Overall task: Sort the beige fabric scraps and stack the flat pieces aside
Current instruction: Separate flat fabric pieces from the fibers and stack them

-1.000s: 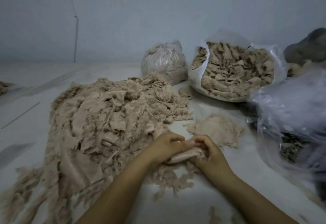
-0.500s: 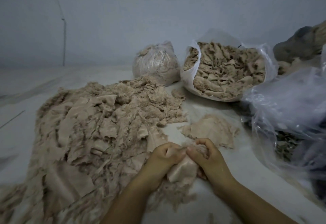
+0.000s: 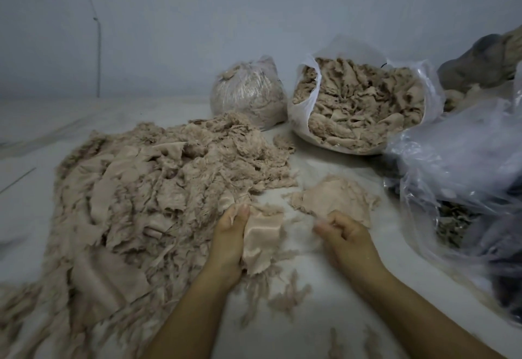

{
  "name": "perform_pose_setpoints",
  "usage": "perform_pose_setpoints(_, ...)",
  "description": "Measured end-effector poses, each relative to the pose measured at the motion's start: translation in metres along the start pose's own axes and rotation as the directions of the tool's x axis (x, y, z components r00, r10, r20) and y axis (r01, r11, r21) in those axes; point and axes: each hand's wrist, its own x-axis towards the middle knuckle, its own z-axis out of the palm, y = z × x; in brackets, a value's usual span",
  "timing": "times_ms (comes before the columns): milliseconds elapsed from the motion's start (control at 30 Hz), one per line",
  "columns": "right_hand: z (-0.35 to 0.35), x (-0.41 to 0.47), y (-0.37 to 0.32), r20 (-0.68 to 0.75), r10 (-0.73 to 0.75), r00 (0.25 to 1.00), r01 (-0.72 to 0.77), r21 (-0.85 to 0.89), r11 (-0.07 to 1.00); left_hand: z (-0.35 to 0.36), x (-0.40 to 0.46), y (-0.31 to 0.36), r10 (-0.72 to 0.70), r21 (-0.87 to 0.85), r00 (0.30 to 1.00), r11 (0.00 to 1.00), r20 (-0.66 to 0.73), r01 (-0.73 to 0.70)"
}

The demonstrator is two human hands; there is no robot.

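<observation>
Left hand (image 3: 229, 234) gripping soft, light beige scrap (image 3: 261, 241) beside big pile (image 3: 158, 189), likely best pinched at an edge; right hand (image 3: 343, 235) curled, apparently empty, near flat stack (image 3: 336, 200).

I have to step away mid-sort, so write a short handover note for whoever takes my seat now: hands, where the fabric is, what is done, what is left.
Left hand: grips a smooth beige fabric piece at the near edge of the big scrap heap.
Right hand: fingers curled; whether it pinches any fluff cannot be told.
Flat-piece stack: small, just beyond the right hand.
Open bag of scraps and tied bag stand at the back.
Done: a few flat pieces stacked.
Left: place the held piece on the stack, then work through the heap, most of which looks unsorted.
</observation>
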Motion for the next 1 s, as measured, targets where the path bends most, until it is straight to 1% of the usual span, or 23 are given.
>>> perform_pose_setpoints(33, 0.002, -0.005, -0.005, 0.183, 0.005, 0.983, -0.005, -0.002, 1.000, 0.000, -0.001, 0.001, -0.005, -0.004, 1.000, 1.000, 0.027, 0.005)
perform_pose_setpoints(67, 0.004, -0.010, -0.009, 0.321, 0.017, 0.947, -0.007, -0.032, 0.999, 0.001, -0.002, 0.000, -0.014, -0.006, 0.998, 1.000, 0.060, 0.014)
perform_pose_setpoints(100, 0.006, -0.013, -0.012, 0.367, 0.014, 0.930, 0.024, -0.100, 0.995, 0.003, -0.003, 0.000, -0.023, -0.014, 0.996, 1.000, 0.090, 0.025)
perform_pose_setpoints(133, 0.008, -0.013, -0.013, 0.338, -0.015, 0.941, 0.078, -0.173, 0.982, 0.004, -0.004, -0.001, -0.031, -0.027, 0.993, 0.999, 0.117, 0.034)
perform_pose_setpoints(167, 0.009, -0.012, -0.014, 0.297, -0.034, 0.954, 0.094, -0.189, 0.977, 0.006, -0.005, -0.001, -0.033, -0.045, 0.989, 0.998, 0.144, 0.040)
perform_pose_setpoints(200, 0.011, -0.010, -0.014, 0.284, -0.016, 0.959, 0.058, -0.138, 0.989, 0.007, -0.005, -0.001, -0.031, -0.065, 0.985, 0.997, 0.171, 0.043)
perform_pose_setpoints(267, 0.020, -0.012, -0.013, 0.344, 0.042, 0.938, -0.061, 0.047, 0.997, 0.010, -0.007, -0.001, -0.028, -0.119, 0.976, 0.991, 0.217, 0.055)
perform_pose_setpoints(300, 0.024, -0.013, -0.012, 0.336, 0.043, 0.941, -0.082, 0.102, 0.991, 0.012, -0.007, -0.002, -0.039, -0.153, 0.973, 0.985, 0.226, 0.075)
perform_pose_setpoints(400, 0.030, -0.013, -0.009, 0.209, 0.015, 0.978, -0.065, 0.236, 0.970, 0.010, -0.007, 0.001, -0.089, -0.235, 0.968, 0.961, 0.233, 0.145)
perform_pose_setpoints(467, 0.028, -0.012, -0.013, 0.200, 0.011, 0.980, -0.060, 0.240, 0.969, 0.007, -0.008, 0.005, -0.102, -0.198, 0.951, 0.966, 0.292, 0.165)
perform_pose_setpoints(533, 0.031, -0.015, -0.015, 0.236, -0.006, 0.972, -0.038, 0.179, 0.983, 0.007, -0.012, 0.003, -0.136, -0.064, 0.931, 0.984, 0.338, 0.167)
perform_pose_setpoints(567, 0.033, -0.017, -0.014, 0.252, -0.016, 0.967, -0.029, 0.176, 0.984, 0.008, -0.013, -0.001, -0.155, -0.006, 0.931, 0.986, 0.330, 0.167)
perform_pose_setpoints(633, 0.034, -0.017, -0.012, 0.258, -0.014, 0.966, -0.042, 0.210, 0.977, 0.011, -0.012, -0.005, -0.145, 0.039, 0.958, 0.989, 0.247, 0.140)
perform_pose_setpoints(700, 0.031, -0.015, -0.012, 0.258, 0.032, 0.966, -0.091, 0.221, 0.971, 0.010, -0.007, -0.003, -0.074, 0.015, 0.991, 0.997, 0.108, 0.072)
perform_pose_setpoints(767, 0.027, -0.015, -0.013, 0.324, 0.069, 0.944, -0.150, 0.234, 0.960, 0.005, -0.003, 0.001, -0.015, -0.052, 1.000, 0.999, 0.006, 0.015)
perform_pose_setpoints(833, 0.027, -0.019, -0.014, 0.415, 0.070, 0.907, -0.172, 0.215, 0.961, 0.003, -0.002, 0.003, 0.021, -0.073, 0.999, 0.997, -0.039, -0.023)
perform_pose_setpoints(867, 0.027, -0.021, -0.014, 0.431, 0.061, 0.900, -0.159, 0.194, 0.968, 0.003, -0.002, 0.003, 0.024, -0.074, 0.999, 0.997, -0.036, -0.026)
perform_pose_setpoints(900, 0.027, -0.022, -0.014, 0.420, 0.049, 0.906, -0.137, 0.181, 0.974, 0.003, -0.003, 0.003, 0.012, -0.081, 1.000, 0.997, -0.002, -0.012)
perform_pose_setpoints(933, 0.027, -0.021, -0.014, 0.392, 0.029, 0.919, -0.108, 0.181, 0.977, 0.003, -0.005, 0.003, -0.017, -0.088, 0.998, 0.996, 0.066, 0.023)
perform_pose_setpoints(1000, 0.025, -0.019, -0.013, 0.305, -0.027, 0.952, -0.037, 0.203, 0.978, 0.002, -0.008, 0.005, -0.119, -0.042, 0.961, 0.990, 0.248, 0.134)
